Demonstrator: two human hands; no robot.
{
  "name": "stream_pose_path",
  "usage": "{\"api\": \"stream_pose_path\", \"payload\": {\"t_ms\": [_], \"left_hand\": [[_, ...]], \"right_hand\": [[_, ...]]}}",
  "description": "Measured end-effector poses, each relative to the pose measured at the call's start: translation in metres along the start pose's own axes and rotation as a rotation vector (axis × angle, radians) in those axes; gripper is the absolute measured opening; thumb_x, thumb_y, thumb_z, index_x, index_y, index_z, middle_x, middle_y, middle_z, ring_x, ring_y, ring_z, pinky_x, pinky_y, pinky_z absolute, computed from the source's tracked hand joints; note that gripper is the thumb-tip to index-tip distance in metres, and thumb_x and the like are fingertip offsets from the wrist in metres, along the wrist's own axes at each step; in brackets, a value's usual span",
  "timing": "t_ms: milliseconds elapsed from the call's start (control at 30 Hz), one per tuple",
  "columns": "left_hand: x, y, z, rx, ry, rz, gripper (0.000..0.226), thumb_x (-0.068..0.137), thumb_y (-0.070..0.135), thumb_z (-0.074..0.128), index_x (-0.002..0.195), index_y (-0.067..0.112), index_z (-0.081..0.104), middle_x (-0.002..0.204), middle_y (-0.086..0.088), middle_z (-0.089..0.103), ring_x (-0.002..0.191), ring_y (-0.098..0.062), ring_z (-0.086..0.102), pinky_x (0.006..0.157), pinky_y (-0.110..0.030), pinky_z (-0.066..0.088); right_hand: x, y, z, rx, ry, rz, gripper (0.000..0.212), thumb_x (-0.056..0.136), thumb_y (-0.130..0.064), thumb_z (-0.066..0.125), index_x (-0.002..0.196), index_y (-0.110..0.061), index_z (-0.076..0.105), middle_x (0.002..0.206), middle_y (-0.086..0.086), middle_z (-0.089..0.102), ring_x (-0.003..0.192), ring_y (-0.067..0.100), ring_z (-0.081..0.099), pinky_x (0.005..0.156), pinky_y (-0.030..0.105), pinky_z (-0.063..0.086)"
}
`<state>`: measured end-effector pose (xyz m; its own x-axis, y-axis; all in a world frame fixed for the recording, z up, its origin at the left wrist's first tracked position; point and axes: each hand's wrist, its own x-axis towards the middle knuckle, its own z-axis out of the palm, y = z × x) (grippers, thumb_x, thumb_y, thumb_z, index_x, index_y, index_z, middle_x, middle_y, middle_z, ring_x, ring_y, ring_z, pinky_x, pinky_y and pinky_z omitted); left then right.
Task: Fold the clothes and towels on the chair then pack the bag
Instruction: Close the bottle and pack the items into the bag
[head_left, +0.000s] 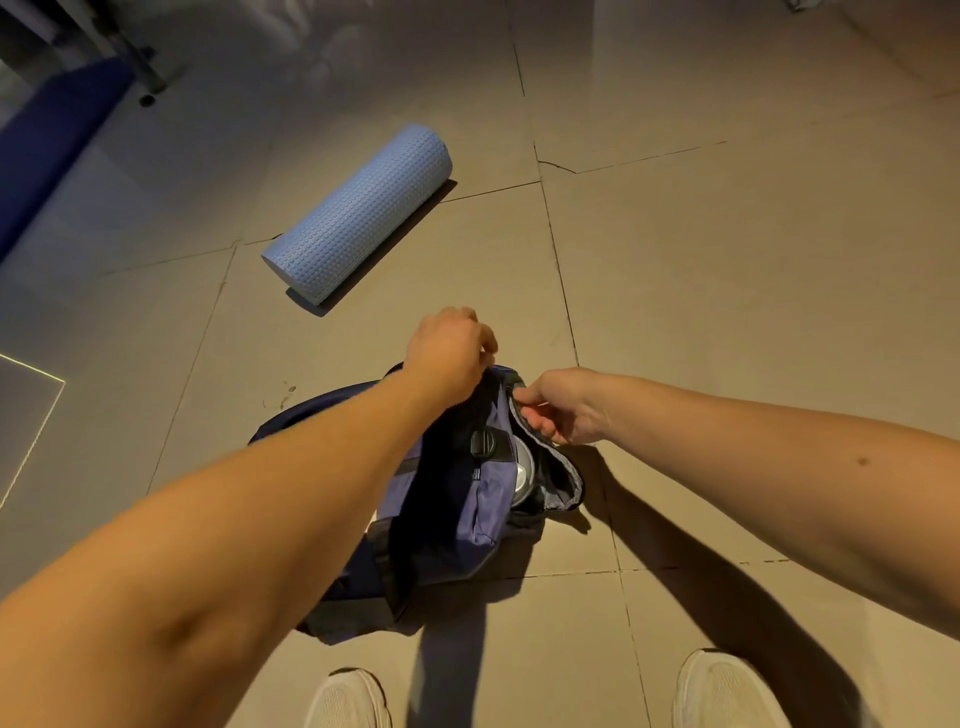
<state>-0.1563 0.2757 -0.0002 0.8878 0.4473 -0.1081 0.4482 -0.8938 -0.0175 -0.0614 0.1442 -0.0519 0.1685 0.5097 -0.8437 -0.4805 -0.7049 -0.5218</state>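
A navy and purple bag (457, 514) stands on the tiled floor just in front of my feet. My left hand (449, 348) grips the top far edge of the bag, fingers curled out of sight. My right hand (563, 405) pinches the grey-lined flap (550, 457) of the bag's opening and holds it apart. Inside the opening a shiny metal object (522, 475) shows, partly hidden. No clothes, towels or chair are in view.
A light blue foam roller (358, 210) lies on the floor beyond the bag. A dark blue padded bench (47, 150) with a metal leg stands at the far left. My white shoes (727, 693) are at the bottom edge.
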Motion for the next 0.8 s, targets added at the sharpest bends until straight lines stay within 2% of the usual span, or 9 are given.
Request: {"api": "stream_pose_path", "payload": {"t_ms": [133, 200, 267, 367, 467, 600, 733, 800], "left_hand": [[0.025, -0.012, 0.012, -0.020, -0.308, 0.237, 0.034, 0.102, 0.023, 0.056, 0.130, 0.040, 0.067, 0.133, 0.007, 0.061, 0.108, -0.021, 0.042, 0.091, -0.037, 0.038], [0.030, -0.013, 0.018, -0.031, -0.397, 0.309, 0.040, 0.103, 0.017, 0.053, 0.133, 0.042, 0.065, 0.139, 0.011, 0.058, 0.111, -0.020, 0.041, 0.098, -0.038, 0.036], [0.034, -0.013, 0.021, -0.015, -0.434, 0.366, 0.038, 0.103, 0.018, 0.053, 0.133, 0.038, 0.065, 0.141, 0.012, 0.056, 0.115, -0.021, 0.043, 0.099, -0.036, 0.033], [0.041, -0.014, 0.022, 0.042, -0.366, 0.417, 0.030, 0.102, 0.025, 0.058, 0.129, 0.034, 0.069, 0.134, 0.008, 0.062, 0.118, -0.021, 0.048, 0.091, -0.034, 0.032], [0.047, -0.018, 0.025, 0.054, -0.314, 0.379, 0.027, 0.100, 0.028, 0.061, 0.124, 0.036, 0.072, 0.128, 0.007, 0.066, 0.118, -0.021, 0.050, 0.085, -0.032, 0.030], [0.051, -0.027, 0.023, 0.087, -0.273, 0.326, 0.027, 0.100, 0.030, 0.059, 0.122, 0.038, 0.072, 0.124, 0.005, 0.069, 0.114, -0.022, 0.051, 0.080, -0.033, 0.031], [0.052, -0.036, 0.017, 0.135, -0.238, 0.298, 0.028, 0.102, 0.028, 0.056, 0.123, 0.040, 0.071, 0.124, 0.005, 0.069, 0.112, -0.022, 0.050, 0.082, -0.034, 0.033], [0.049, -0.032, 0.014, 0.134, -0.240, 0.369, 0.031, 0.100, 0.023, 0.057, 0.123, 0.039, 0.070, 0.130, 0.009, 0.065, 0.112, -0.020, 0.047, 0.085, -0.034, 0.034]], "right_hand": [[0.001, -0.001, -0.003, 0.094, 0.015, -0.077, 0.019, 0.105, -0.015, 0.054, 0.087, -0.010, 0.059, 0.062, -0.001, 0.050, 0.051, 0.009, 0.040, 0.045, 0.019, 0.031], [0.003, 0.000, -0.003, 0.115, 0.027, -0.108, 0.017, 0.104, -0.014, 0.056, 0.088, -0.010, 0.061, 0.062, -0.001, 0.051, 0.050, 0.008, 0.040, 0.043, 0.018, 0.031], [0.005, 0.001, -0.004, 0.129, 0.032, -0.124, 0.018, 0.103, -0.014, 0.057, 0.086, -0.010, 0.062, 0.062, -0.001, 0.051, 0.049, 0.008, 0.040, 0.041, 0.018, 0.031], [0.003, 0.002, -0.004, 0.132, 0.047, -0.149, 0.015, 0.102, -0.013, 0.059, 0.088, -0.009, 0.063, 0.062, -0.001, 0.052, 0.049, 0.008, 0.040, 0.042, 0.020, 0.031], [0.000, 0.003, -0.004, 0.118, 0.064, -0.168, 0.011, 0.101, -0.012, 0.059, 0.091, -0.008, 0.064, 0.062, -0.002, 0.053, 0.050, 0.008, 0.041, 0.045, 0.021, 0.031], [-0.008, 0.013, -0.003, 0.099, 0.010, -0.153, 0.017, 0.102, -0.013, 0.058, 0.087, -0.009, 0.065, 0.061, -0.003, 0.052, 0.049, 0.008, 0.039, 0.045, 0.020, 0.030], [-0.019, 0.024, 0.000, 0.144, -0.025, -0.146, 0.014, 0.102, -0.014, 0.059, 0.091, -0.007, 0.064, 0.063, -0.002, 0.051, 0.051, 0.008, 0.040, 0.043, 0.019, 0.030], [-0.020, 0.025, 0.001, 0.156, -0.018, -0.151, 0.015, 0.102, -0.015, 0.058, 0.091, -0.007, 0.064, 0.064, -0.002, 0.051, 0.051, 0.008, 0.040, 0.044, 0.019, 0.030]]}}
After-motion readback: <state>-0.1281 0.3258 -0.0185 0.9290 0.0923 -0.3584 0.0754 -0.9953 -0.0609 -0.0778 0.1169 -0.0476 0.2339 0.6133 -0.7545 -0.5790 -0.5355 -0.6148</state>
